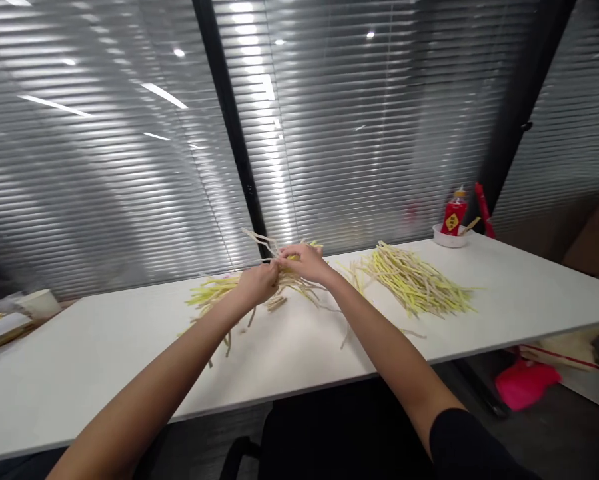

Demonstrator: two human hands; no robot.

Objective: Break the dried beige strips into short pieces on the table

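Observation:
Both my arms reach out over a white table [104, 360]. My left hand [257, 283] and my right hand [306, 261] meet above a loose heap of yellow and beige strips [214, 293]. Together they grip a small bunch of strips [272, 248] whose ends stick up and to the left. Loose strips trail from the heap toward the table's front edge. A second, neater pile of yellow and beige strips [416, 283] lies to the right of my right forearm, apart from both hands.
A white bowl [449, 237] holding a red bottle [454, 213] stands at the table's far right. A paper cup [40, 303] and bagged items sit at the far left. Window blinds run behind the table. A pink object [524, 383] lies on the floor at right.

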